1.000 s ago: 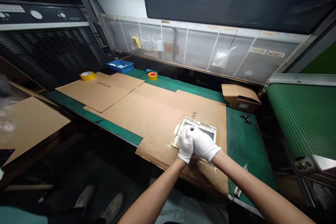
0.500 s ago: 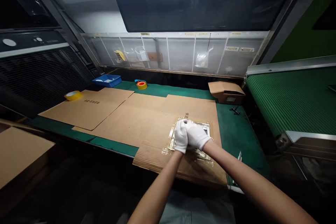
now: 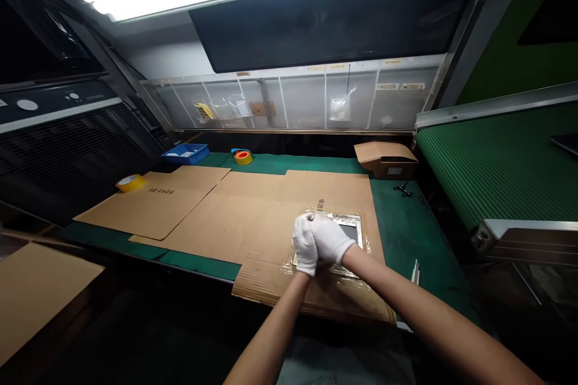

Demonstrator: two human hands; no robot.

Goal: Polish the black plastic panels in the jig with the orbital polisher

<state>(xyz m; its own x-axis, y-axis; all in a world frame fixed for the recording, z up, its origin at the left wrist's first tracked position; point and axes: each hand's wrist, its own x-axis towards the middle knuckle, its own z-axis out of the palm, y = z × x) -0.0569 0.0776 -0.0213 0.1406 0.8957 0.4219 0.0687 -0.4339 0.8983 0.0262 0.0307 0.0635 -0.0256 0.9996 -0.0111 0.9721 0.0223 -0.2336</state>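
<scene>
Both my hands wear white gloves and press together over a flat dark panel in a clear plastic bag (image 3: 350,230). The panel lies on flattened cardboard sheets (image 3: 253,210) on a green work table (image 3: 401,228). My left hand (image 3: 304,245) is curled closed against my right hand (image 3: 330,237), which is also closed, knuckles up. The two hands touch each other at the bag's near left part. Whether they pinch the plastic is hidden by the gloves.
A small cardboard box (image 3: 386,159) stands at the back right. Two tape rolls (image 3: 242,157) (image 3: 130,183) and a blue tray (image 3: 186,153) sit at the back left. A green conveyor belt (image 3: 497,156) runs on the right. A dark machine (image 3: 67,138) stands on the left.
The camera tilted up, so the bench sits lower in view and the ceiling light shows. My hands stayed pressed together on the bagged panel, shifting only slightly.
</scene>
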